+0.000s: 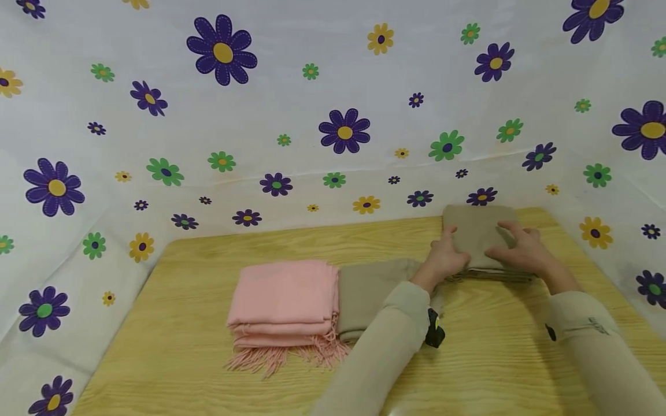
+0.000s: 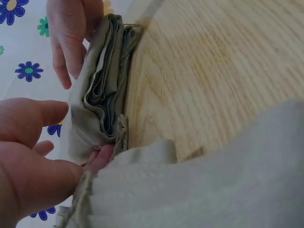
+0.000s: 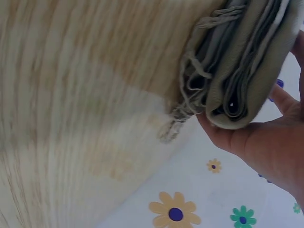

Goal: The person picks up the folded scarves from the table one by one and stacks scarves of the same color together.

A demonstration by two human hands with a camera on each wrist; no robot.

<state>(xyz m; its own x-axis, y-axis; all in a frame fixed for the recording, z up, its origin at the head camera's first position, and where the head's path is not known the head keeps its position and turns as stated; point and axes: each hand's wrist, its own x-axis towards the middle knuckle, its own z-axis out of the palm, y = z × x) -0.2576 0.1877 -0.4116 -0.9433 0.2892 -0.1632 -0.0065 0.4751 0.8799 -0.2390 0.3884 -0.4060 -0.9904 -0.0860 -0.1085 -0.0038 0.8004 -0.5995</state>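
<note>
A folded khaki scarf (image 1: 481,237) lies at the back right of the wooden table, its stacked layers and twisted fringe showing in both wrist views. My left hand (image 1: 442,257) holds its left side; some fingertips (image 2: 102,156) curl in at the lower fold. Opposite, my right hand (image 1: 520,248) holds the right side, with the fold resting in the hand (image 3: 266,147) and part of a finger hidden behind it. In the head view, thumbs and index fingers lie spread over the top. The remaining fingers are partly hidden.
A folded pink scarf (image 1: 283,294) with loose fringe sits left of centre on the table (image 1: 171,335). Beside it lies a second folded khaki scarf (image 1: 369,292), partly covered by my left sleeve (image 1: 380,352). Flower-printed white cloth (image 1: 281,92) surrounds the table's back and sides.
</note>
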